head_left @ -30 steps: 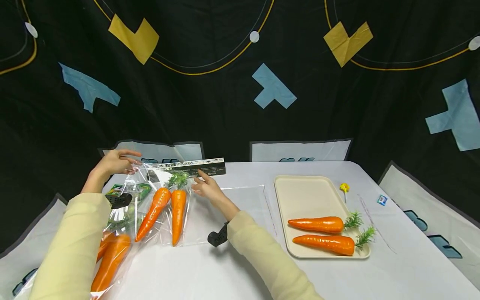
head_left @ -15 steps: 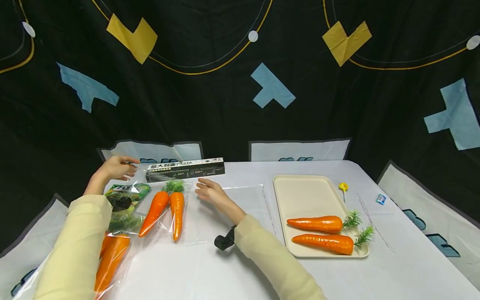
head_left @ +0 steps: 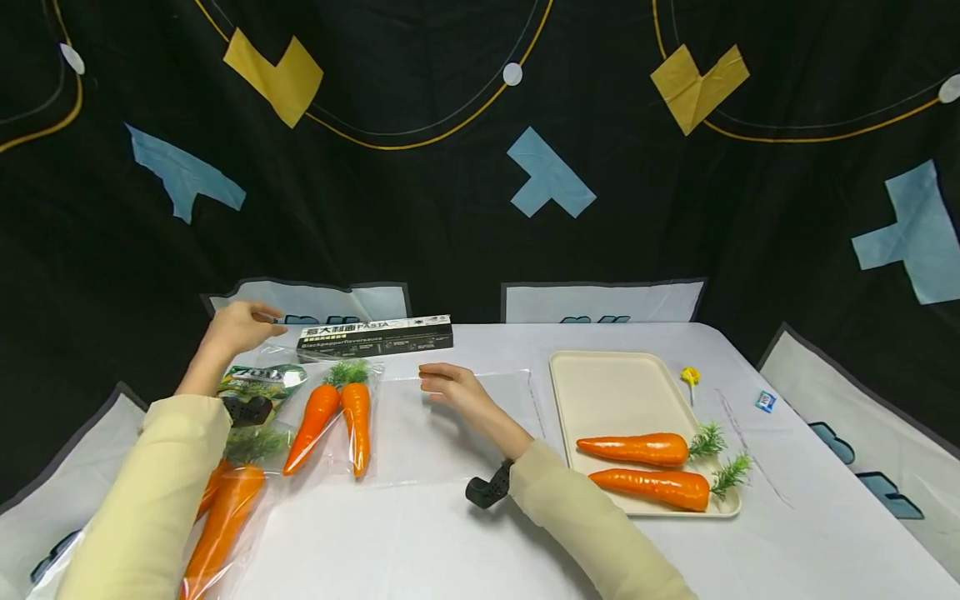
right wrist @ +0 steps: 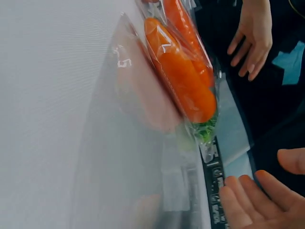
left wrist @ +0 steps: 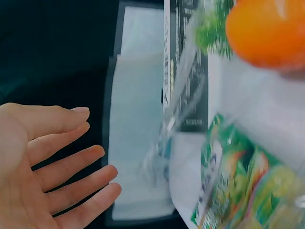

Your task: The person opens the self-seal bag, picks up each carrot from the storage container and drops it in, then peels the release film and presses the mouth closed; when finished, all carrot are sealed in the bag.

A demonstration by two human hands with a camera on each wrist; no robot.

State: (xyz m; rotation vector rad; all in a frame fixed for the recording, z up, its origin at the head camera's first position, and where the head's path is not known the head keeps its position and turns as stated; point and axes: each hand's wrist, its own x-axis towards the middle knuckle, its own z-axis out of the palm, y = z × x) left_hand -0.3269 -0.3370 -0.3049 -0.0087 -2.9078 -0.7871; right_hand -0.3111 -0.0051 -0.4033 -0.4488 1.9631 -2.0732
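My left hand [head_left: 243,327] hovers above the back left of the table, its fingers relaxed and holding nothing in the left wrist view. Just below and right of it lies a clear plastic bag [head_left: 378,417] with two carrots [head_left: 356,417] inside, leafy tops toward the back. My right hand [head_left: 461,393], also with nothing in it, hangs to the right of that bag, above a flat clear bag [head_left: 480,454] spread on the table. More bagged carrots [head_left: 228,517] lie at the front left, partly behind my left sleeve.
A black pasta box [head_left: 375,337] stands along the back edge, with a green packet [head_left: 258,379] near my left wrist. On the right, a cream tray [head_left: 611,383] bears two carrots [head_left: 652,487]. Beyond it lie a yellow lollipop [head_left: 689,377] and a small blue packet [head_left: 765,401].
My left hand has let go of the carrot bag's top end, which has sunk to the table. My right hand has drawn away to the right.
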